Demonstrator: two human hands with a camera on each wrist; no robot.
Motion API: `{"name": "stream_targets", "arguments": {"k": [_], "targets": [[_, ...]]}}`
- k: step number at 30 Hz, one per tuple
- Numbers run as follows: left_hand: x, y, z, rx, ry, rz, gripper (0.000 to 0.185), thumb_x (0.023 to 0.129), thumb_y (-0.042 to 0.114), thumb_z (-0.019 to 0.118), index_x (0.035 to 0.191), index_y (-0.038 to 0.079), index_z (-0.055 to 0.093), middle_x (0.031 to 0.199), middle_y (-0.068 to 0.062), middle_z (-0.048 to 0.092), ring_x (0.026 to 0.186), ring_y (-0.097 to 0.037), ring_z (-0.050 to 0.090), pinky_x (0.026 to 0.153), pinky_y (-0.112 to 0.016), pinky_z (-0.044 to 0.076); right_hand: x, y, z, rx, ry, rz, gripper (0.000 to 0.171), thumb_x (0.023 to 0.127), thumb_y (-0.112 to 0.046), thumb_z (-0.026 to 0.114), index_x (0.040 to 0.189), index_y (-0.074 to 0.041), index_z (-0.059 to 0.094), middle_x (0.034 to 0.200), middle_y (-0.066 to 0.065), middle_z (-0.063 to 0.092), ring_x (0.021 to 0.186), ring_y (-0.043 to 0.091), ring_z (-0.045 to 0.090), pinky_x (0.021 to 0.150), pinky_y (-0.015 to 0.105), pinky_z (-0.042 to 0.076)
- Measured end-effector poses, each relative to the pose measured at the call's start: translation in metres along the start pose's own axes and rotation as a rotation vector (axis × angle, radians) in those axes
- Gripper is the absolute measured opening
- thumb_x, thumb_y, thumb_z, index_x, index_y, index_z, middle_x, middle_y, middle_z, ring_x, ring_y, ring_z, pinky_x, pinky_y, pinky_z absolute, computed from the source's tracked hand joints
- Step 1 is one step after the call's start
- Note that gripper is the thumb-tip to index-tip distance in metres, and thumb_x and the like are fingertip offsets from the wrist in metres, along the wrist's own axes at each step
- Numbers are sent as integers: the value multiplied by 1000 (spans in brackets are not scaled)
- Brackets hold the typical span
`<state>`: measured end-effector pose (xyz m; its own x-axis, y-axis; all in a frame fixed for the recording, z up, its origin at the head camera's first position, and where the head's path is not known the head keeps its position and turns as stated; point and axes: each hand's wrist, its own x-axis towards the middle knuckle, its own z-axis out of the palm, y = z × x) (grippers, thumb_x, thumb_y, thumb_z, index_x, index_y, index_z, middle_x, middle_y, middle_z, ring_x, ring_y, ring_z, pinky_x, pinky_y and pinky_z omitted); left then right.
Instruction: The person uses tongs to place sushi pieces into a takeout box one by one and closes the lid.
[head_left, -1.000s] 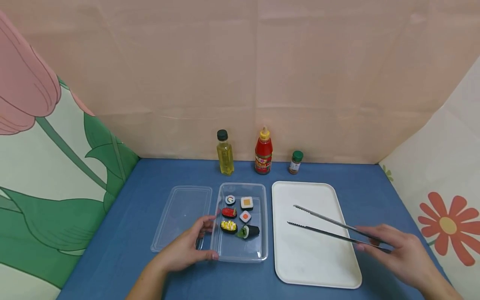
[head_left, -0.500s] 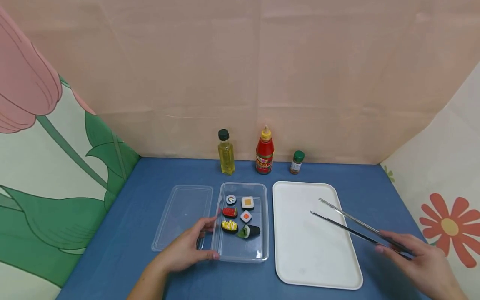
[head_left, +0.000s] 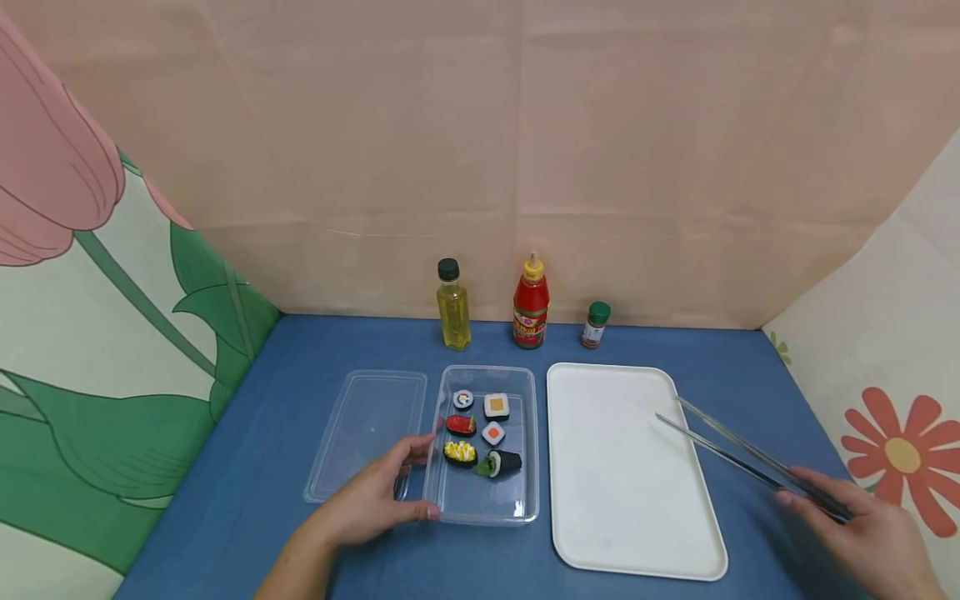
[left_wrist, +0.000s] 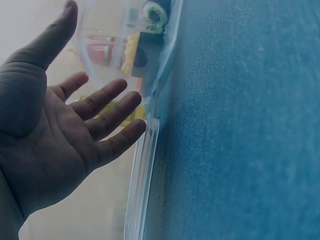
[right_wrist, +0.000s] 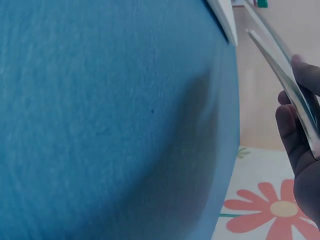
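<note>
My left hand (head_left: 375,496) rests at the left side of a clear plastic container (head_left: 480,502), thumb and fingers spread against or beside its rim. In the left wrist view its fingers look loosely extended. Inside the container lie several sushi pieces, among them a yellow-topped one (head_left: 460,452), a red-topped one (head_left: 461,425) and a dark roll with green (head_left: 504,463). My right hand (head_left: 862,525) grips metal tongs (head_left: 720,452) off to the right, their tips above the right part of a white tray (head_left: 630,500). Nothing shows between the tips.
A clear lid (head_left: 367,417) lies left of the container, partly behind the left hand. At the back stand an oil bottle (head_left: 453,317), a red sauce bottle (head_left: 531,308) and a green-capped spice jar (head_left: 595,325). Printed fabric walls enclose the blue table (head_left: 300,350).
The right hand has moved right with the tongs, drawing their tips toward the tray's right edge. The tongs' tips have come closer together. The left hand and container stay put.
</note>
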<state>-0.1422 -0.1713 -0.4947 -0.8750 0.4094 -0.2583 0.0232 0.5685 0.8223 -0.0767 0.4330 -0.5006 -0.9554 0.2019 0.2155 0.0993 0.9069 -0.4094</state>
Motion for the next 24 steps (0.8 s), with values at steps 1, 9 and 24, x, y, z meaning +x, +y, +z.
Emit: {"name": "stream_targets", "arguments": {"k": [1,9,24], "targets": [[0,0,0,-1,0,1,96,81,42,89,158,17,37,144,-8,56,136,-33,51,114,-59,38,1,1,0,-9,-5,26,61,80,-40,91,121,2,73,105,32,71,82,36,63,53,18,40],[0,-1,1,4,4,-4,95,82,44,88,158,18,37,144,-7,55,136,-33,51,112,-62,38,3,9,-1,-48,-14,155,65,86,-44,86,122,8,69,100,34,70,77,38,63,53,26,43],[-4,5,2,35,0,-24,95,83,46,86,159,19,37,144,-7,55,135,-33,52,110,-61,41,7,18,10,-78,-63,270,69,94,-44,77,129,13,60,82,27,67,66,28,53,49,31,40]]}}
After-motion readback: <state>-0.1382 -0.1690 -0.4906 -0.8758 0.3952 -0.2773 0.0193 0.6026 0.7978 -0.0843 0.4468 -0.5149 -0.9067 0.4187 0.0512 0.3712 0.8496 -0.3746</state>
